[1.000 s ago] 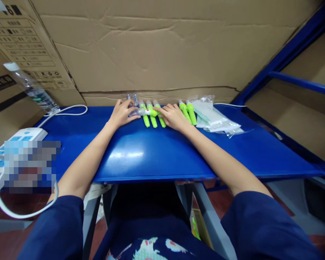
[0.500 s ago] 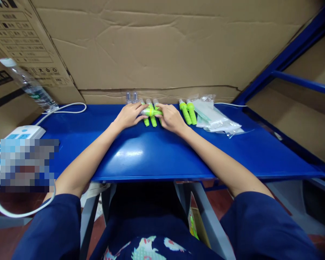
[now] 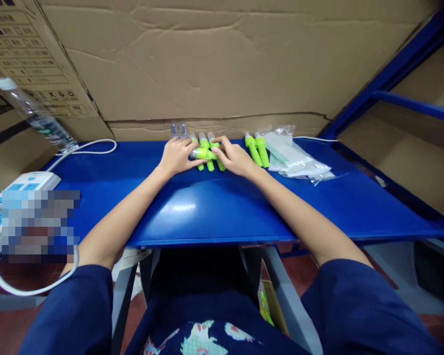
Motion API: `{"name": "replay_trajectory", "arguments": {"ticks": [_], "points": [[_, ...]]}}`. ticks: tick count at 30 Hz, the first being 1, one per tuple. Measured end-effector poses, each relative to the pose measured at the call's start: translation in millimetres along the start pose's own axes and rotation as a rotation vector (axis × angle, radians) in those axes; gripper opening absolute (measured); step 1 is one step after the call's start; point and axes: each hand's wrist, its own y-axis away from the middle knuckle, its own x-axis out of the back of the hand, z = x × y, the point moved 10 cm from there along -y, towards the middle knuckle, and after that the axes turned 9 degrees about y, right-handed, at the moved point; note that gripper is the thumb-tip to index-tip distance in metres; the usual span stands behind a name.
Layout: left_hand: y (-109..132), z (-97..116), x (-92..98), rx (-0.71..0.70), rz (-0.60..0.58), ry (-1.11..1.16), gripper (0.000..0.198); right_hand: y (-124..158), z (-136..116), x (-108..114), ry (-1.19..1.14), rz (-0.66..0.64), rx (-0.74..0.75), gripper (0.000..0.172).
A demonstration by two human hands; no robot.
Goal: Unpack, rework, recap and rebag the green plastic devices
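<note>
My left hand (image 3: pixel 175 158) is closed on the clear end of a lime-green torch-like stick (image 3: pixel 206 154) with a yellow ring, held level and pointing right. My right hand (image 3: pixel 237 158) is at the stick's green end, thumb and forefinger spread apart around it; whether the thumb touches it I cannot tell. Behind and below the held stick, several more green sticks with clear tips lie side by side, one of them a green stick (image 3: pixel 210 165) partly covered. Two loose clear caps (image 3: pixel 184 130) stand just beyond my left fingers.
Two more green sticks (image 3: pixel 262 150) lie to the right, beside clear plastic bags (image 3: pixel 299 158). A water bottle (image 3: pixel 40 118) leans at the left, near a white power strip (image 3: pixel 29 185) and its cable. Cardboard (image 3: pixel 207 64) walls the back of the blue table (image 3: pixel 207 217).
My right thumb and forefinger have opened from their pinch on the stick's green end, and the hand has shifted slightly right. My left hand still holds the stick.
</note>
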Motion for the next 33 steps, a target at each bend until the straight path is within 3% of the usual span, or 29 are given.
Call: {"name": "replay_trajectory", "arguments": {"ticks": [4,8,13,17,19,22,26,33], "points": [[6,-36,10.7,0.197,0.053,0.086,0.063,1,-1,18,0.210,0.079,0.087,0.048],[12,-52,9.7,0.248,0.045,0.106,0.064,2,3,13,0.205,0.090,0.126,0.036],[11,-46,12.8,0.186,0.023,0.082,0.074,-1,13,3,0.142,0.070,0.047,0.037],[10,-42,17.0,0.152,0.008,0.047,0.073,-5,20,-8,-0.041,-0.021,0.004,0.056],[11,-43,17.0,0.158,0.010,0.042,0.069,-6,23,-7,-0.098,0.017,-0.009,0.061],[13,-49,14.3,0.193,0.010,0.033,0.066,-5,23,1,-0.129,0.129,0.030,0.063],[14,-54,10.6,0.220,-0.004,0.000,0.068,-3,19,4,-0.101,0.166,0.050,0.052],[14,-54,10.9,0.223,-0.035,-0.059,0.075,-3,17,1,-0.132,0.068,-0.043,0.057]]}}
